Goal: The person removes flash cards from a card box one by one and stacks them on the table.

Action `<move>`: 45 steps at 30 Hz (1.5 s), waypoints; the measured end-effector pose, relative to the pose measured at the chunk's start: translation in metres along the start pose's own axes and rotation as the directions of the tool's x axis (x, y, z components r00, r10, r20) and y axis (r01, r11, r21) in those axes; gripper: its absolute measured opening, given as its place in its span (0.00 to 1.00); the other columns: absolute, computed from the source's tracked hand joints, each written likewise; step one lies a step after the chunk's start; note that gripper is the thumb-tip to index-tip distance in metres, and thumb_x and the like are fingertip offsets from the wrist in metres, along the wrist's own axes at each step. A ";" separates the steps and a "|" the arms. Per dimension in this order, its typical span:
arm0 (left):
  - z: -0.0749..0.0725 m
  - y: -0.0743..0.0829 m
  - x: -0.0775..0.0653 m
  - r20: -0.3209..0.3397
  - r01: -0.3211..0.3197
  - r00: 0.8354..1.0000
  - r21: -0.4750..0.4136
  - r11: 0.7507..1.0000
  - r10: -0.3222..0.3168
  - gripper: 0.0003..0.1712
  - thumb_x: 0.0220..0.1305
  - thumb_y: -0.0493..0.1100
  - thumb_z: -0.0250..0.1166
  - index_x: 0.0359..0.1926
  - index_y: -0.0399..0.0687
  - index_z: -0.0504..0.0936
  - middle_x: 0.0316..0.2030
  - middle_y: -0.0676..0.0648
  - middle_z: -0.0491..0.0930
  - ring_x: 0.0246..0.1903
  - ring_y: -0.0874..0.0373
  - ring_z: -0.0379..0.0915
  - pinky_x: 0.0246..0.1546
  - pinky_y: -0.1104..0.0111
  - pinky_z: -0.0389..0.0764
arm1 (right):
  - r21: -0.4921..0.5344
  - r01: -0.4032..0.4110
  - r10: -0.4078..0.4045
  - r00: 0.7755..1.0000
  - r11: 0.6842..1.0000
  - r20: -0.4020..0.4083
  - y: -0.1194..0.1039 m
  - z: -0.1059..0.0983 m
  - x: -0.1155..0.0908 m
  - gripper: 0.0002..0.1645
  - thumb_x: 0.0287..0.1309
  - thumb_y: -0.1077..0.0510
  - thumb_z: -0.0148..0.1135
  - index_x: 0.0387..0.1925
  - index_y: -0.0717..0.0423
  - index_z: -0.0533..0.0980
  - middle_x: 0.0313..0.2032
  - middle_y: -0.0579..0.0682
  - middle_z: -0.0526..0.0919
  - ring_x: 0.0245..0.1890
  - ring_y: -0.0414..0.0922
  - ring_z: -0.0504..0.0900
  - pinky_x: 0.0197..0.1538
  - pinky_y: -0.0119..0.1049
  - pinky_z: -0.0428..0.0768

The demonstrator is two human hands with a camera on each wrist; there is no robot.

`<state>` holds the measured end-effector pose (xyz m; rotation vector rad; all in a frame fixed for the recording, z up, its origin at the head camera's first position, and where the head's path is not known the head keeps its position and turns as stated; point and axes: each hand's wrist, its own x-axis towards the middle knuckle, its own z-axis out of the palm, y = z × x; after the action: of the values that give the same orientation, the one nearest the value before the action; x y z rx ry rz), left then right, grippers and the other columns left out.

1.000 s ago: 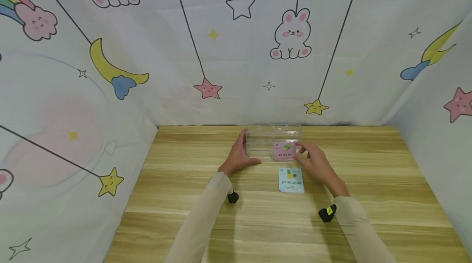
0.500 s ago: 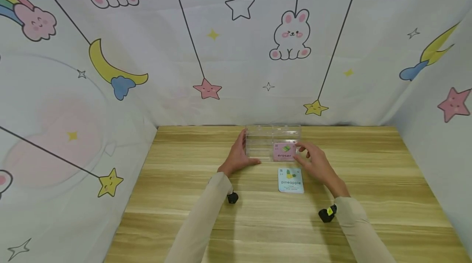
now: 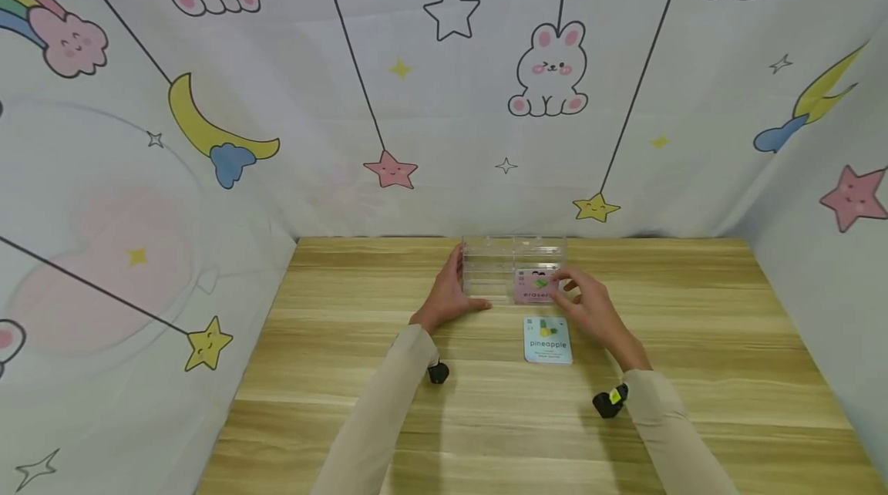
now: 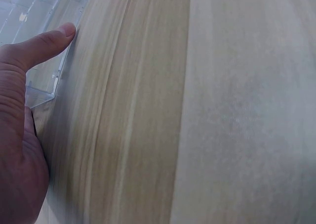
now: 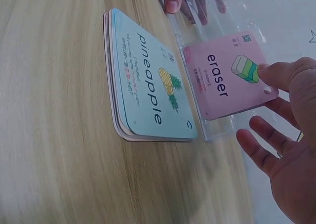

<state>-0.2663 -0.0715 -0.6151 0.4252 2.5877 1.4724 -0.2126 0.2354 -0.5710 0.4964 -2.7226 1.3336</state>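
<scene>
A clear plastic rack with compartments (image 3: 488, 251) stands at the back of the table. My left hand (image 3: 447, 296) grips its left side, the thumb lying along the front edge; in the left wrist view this hand (image 4: 19, 95) shows the same hold. A pink flashcard printed "eraser" (image 5: 222, 70) is at the rack's lower right compartment. My right hand (image 3: 591, 308) pinches its right edge, thumb on the printed face and a finger behind; the other fingers (image 5: 259, 147) spread below. In front of the rack lies a stack of flashcards topped by a blue "pineapple" card (image 5: 143, 85).
The wood-grain table (image 3: 347, 372) ends at a white cloth backdrop (image 3: 444, 109) with cartoon prints, close behind the rack. Cloth also hangs at the left and right. A small black camera sits at each wrist.
My right hand has shifted slightly left, with its thumb farther over the eraser card's face. The card's print sits a little lower. My left hand and the pineapple stack have stayed put.
</scene>
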 end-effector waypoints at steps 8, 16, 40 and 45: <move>0.001 0.002 -0.002 0.008 0.002 1.000 0.004 1.000 -0.002 0.80 0.45 0.47 0.88 0.84 0.51 0.37 0.81 0.43 0.48 0.79 0.54 0.49 0.75 0.68 0.58 | 0.010 0.000 0.000 1.000 1.000 -0.003 -0.003 0.005 0.001 0.14 0.68 0.65 0.67 0.54 0.58 0.81 0.50 0.55 0.83 0.47 0.53 0.80 0.42 0.41 0.83; 0.001 0.002 -0.002 0.011 -0.011 1.000 0.004 1.000 0.011 0.79 0.46 0.47 0.87 0.84 0.51 0.37 0.81 0.44 0.48 0.79 0.55 0.49 0.75 0.69 0.58 | 0.017 -0.031 0.031 0.999 0.999 -0.023 -0.007 0.003 0.002 0.14 0.68 0.66 0.67 0.53 0.56 0.81 0.52 0.54 0.83 0.48 0.51 0.79 0.44 0.43 0.85; 0.000 -0.002 -0.004 0.010 -0.016 1.000 0.011 1.000 0.016 0.79 0.45 0.48 0.88 0.84 0.51 0.38 0.81 0.43 0.49 0.78 0.54 0.50 0.75 0.70 0.58 | 0.003 0.012 -0.012 0.996 1.000 -0.085 -0.020 -0.011 -0.005 0.20 0.65 0.68 0.69 0.58 0.61 0.79 0.55 0.59 0.83 0.45 0.53 0.84 0.44 0.31 0.86; 0.000 -0.003 -0.003 0.009 -0.020 1.000 0.006 1.000 0.020 0.80 0.45 0.49 0.88 0.84 0.50 0.38 0.81 0.42 0.49 0.78 0.52 0.50 0.75 0.67 0.59 | 0.006 0.005 -0.005 0.997 1.000 -0.073 -0.019 -0.014 -0.010 0.22 0.63 0.69 0.70 0.58 0.60 0.78 0.54 0.59 0.83 0.43 0.52 0.85 0.45 0.38 0.88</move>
<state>-0.2638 -0.0741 -0.6179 0.4582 2.5894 1.4652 -0.1983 0.2378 -0.5503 0.4452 -2.6575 1.3323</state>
